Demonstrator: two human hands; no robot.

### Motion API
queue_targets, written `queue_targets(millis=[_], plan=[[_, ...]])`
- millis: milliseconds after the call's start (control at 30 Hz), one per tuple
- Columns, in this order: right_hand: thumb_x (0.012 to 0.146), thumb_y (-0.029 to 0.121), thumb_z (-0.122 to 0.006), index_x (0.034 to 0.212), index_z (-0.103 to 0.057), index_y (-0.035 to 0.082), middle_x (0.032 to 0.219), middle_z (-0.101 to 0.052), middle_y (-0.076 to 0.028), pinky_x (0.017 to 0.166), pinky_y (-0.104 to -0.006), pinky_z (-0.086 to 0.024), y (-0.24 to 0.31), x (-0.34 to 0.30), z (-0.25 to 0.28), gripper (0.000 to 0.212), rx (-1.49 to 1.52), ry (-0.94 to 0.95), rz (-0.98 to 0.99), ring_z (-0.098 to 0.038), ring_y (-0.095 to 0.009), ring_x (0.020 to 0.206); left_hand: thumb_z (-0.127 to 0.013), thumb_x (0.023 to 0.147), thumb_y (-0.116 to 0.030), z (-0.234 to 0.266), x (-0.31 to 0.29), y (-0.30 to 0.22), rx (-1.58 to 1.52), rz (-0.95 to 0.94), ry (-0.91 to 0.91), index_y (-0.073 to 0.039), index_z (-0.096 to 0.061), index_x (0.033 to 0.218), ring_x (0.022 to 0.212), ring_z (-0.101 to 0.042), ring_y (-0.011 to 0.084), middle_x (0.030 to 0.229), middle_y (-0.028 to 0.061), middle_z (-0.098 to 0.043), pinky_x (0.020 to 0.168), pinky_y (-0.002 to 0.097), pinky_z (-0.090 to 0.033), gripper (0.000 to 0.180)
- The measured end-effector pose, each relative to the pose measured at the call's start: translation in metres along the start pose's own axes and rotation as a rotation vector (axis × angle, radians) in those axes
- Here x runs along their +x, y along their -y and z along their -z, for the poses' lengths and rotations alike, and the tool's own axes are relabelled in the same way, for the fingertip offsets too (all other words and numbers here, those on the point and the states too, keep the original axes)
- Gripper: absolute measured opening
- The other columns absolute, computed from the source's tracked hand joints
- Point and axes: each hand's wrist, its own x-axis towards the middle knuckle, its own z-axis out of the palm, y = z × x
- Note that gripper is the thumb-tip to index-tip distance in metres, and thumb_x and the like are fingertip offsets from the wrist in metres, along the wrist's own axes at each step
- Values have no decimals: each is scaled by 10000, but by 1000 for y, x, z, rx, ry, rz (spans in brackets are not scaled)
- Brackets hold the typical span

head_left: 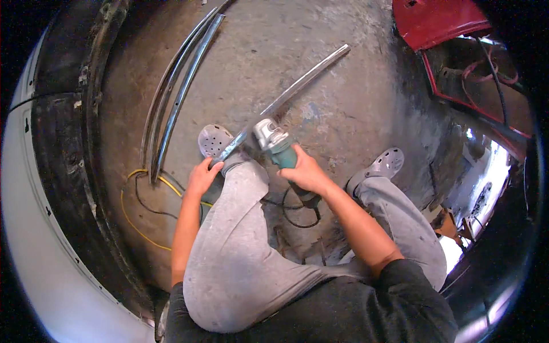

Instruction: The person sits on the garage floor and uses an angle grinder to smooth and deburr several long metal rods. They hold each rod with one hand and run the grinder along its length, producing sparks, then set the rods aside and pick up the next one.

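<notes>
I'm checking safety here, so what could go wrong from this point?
The left hand grips the metal strip bare, so an edge might cut it. The right hand holds the grinder close to the left shoe, which has holes, so sparks could get in. A dark cord loops on the floor nearby and might snag.

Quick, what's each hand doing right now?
Left hand: closed, holding the near end of a long, narrow, shiny metal strip.
Right hand: closed around a green, silver-headed angle grinder.
</notes>
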Motion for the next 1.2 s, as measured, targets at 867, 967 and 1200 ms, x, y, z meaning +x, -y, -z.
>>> queue_targets(millis=[867, 967, 1200], plan=[[754, 212, -778, 1320, -527, 26, 996, -649, -78, 720, -341, -534, 15, 51, 101, 647, 175, -201, 58, -633, -183, 775, -656, 939, -580, 7, -3, -13, 6, -46, -9, -57, -695, 1210, 997, -700, 446, 1017, 256, -731, 840, 486, -527, 590], [767, 225, -769, 1334, -521, 53, 990, -648, -89, 659, -337, -533, 32, 59, 136, 642, 286, -206, -29, -621, -181, 711, -657, 940, -577, 8, -2, -10, 14, -18, 20, -55, -696, 1205, 963, -702, 446, 983, 254, -728, 819, 489, -527, 586], [702, 277, -824, 1262, -590, 17, 1043, -675, -96, 858, -371, -531, -2, 52, 89, 660, 220, -142, 88, -633, -208, 928, -676, 941, -546, 7, -8, -20, -1, -82, -30, -7, -676, 1102, 783, -676, 390, 814, 223, -684, 725, 458, -504, 562]])
